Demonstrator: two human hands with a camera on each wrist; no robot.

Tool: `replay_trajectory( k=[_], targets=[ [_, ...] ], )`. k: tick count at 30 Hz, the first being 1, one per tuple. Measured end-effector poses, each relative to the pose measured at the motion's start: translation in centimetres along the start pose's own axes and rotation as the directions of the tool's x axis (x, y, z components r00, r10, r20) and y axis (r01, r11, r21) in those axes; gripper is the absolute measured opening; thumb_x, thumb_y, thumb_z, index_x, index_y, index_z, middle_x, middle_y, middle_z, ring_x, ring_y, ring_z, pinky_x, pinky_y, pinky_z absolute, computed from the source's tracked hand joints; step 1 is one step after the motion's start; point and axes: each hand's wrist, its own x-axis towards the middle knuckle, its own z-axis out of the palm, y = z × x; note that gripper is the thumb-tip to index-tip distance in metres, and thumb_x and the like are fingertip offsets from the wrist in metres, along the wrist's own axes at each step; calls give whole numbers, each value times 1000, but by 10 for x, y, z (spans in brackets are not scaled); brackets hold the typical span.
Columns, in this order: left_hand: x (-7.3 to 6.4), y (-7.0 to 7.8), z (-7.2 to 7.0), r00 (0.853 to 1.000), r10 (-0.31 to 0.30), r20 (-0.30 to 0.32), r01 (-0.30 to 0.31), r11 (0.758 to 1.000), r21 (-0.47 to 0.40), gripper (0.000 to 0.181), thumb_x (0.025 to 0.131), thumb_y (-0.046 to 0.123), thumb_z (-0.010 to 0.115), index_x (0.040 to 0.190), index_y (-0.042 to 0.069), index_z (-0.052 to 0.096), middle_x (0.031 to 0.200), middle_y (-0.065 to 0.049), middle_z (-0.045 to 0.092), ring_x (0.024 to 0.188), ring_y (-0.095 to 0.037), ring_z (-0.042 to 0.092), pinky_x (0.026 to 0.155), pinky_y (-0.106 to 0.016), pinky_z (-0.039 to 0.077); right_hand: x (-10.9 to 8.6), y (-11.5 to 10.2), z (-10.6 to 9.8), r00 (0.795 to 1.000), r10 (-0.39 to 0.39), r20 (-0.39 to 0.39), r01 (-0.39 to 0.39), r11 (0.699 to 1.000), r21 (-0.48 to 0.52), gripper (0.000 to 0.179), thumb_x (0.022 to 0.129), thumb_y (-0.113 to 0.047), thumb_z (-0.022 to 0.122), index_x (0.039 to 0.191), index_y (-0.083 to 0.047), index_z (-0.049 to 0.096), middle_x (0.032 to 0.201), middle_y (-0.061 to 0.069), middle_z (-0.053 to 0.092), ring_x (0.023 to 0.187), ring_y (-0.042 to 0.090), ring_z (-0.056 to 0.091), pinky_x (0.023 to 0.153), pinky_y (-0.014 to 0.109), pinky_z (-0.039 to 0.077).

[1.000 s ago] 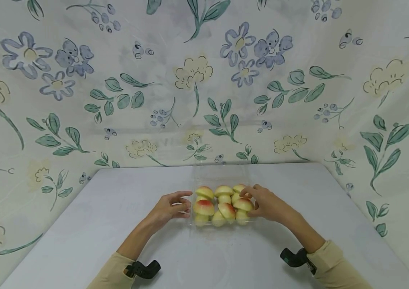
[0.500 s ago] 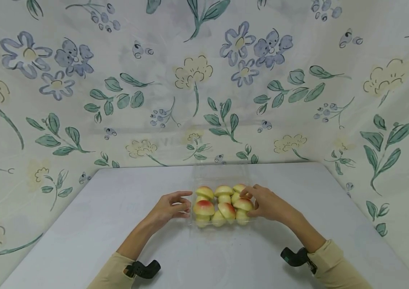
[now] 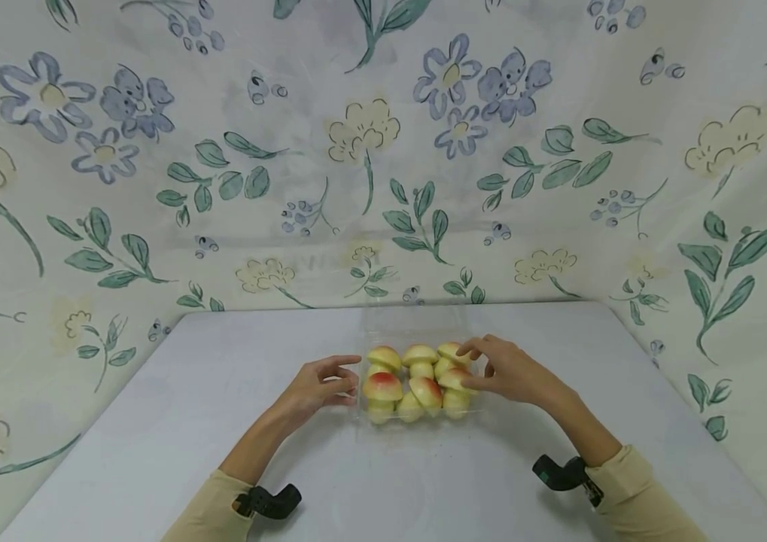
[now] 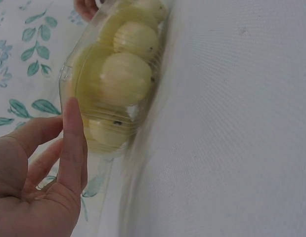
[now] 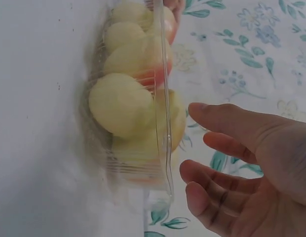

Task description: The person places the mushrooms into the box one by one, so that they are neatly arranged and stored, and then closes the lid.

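Observation:
Several mushroom-shaped buns [image 3: 382, 387], pale yellow with reddish caps, sit in two rows inside a clear plastic box [image 4: 67, 74] whose lid [image 3: 414, 319] stands open at the back. My left hand [image 3: 318, 388] touches the box's left side, fingers fairly straight along the wall in the left wrist view. My right hand [image 3: 512, 369] hovers at the right end, just above the front right bun [image 3: 456, 379]. In the right wrist view its fingers are parted and relaxed, apart from the buns, with nothing between them.
The box stands on a white table [image 3: 369, 489] near its back edge. A floral cloth [image 3: 369, 188] hangs behind and at both sides. A black wrist camera [image 3: 268, 502] sits on each forearm at the beige sleeve.
My right hand has lifted slightly off the front right bun and drawn up and to the right, its fingers loosening. The left hand stays at the box. The head view has tilted slightly.

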Motion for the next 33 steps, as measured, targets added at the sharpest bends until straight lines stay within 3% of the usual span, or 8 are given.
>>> replay_trajectory(
  k=[11,23,33],
  targets=[
    [1,0,-1,1000,-4,-4,4,1000,-5,54,93,10,67,143,0,47,102,-7,60,87,-15,65,79,-30,62,1,10,-6,999,-8,-45,8,1000,5,43,89,-25,73,125,-6,60,115,20,62,79,14,61,65,23,52],
    [1,0,-1,1000,-5,-3,5,1000,14,55,93,11,66,143,1,47,102,-8,60,88,-15,65,79,-29,62,6,30,-4,995,75,-58,-76,997,-5,48,93,-27,68,133,-2,56,119,19,63,89,21,66,74,32,58],
    [0,0,-1,1000,-26,-13,26,1000,16,55,93,12,67,143,2,47,104,-9,60,88,-15,65,79,-30,62,13,45,-3,996,78,-36,-75,994,81,35,99,-13,57,131,1,56,112,20,64,75,17,66,59,22,56]
  ],
)
